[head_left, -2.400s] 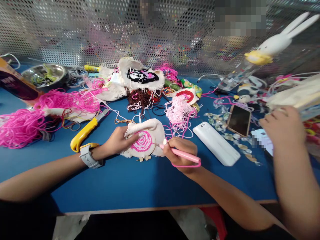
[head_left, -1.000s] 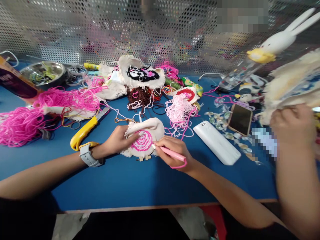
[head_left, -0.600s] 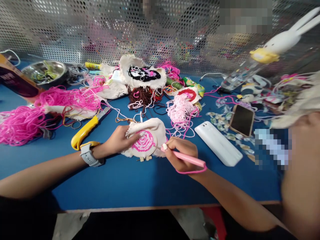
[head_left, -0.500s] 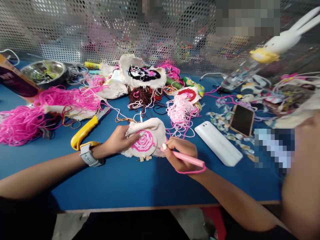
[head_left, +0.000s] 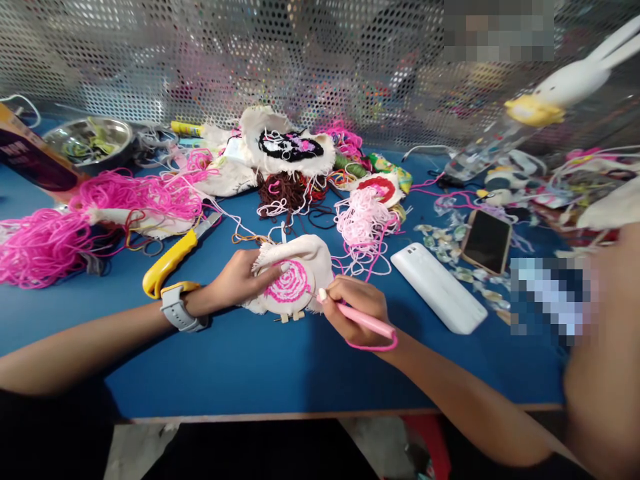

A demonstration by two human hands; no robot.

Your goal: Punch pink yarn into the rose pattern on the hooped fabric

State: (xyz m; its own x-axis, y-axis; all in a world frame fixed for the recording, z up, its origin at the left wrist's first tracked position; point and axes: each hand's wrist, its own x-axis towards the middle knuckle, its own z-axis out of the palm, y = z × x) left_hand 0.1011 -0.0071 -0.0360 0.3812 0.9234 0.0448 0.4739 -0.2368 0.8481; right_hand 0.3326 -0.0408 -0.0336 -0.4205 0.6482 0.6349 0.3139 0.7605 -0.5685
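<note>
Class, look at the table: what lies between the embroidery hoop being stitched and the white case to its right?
In the head view, the right hand holding the pink punch needle, on blue table.

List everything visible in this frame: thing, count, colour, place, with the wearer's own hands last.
embroidery hoop: 1, cream cloth with pink spiral, table centre
punch needle pen: 1, pink, right of hoop
utility knife: 1, yellow, left of hoop
bright pink yarn: heap, table left
pale pink yarn: tangle, behind hoop
brown yarn: tangle, centre rear
steel bowl: 1, rear left
white case: 1, right of centre
phone: 1, dark screen, right
rabbit figure: 1, white, upper right
table: 1, blue
another person's arm: far right
left hand: holds hoop; grey watch on wrist
right hand: grips pen
</note>
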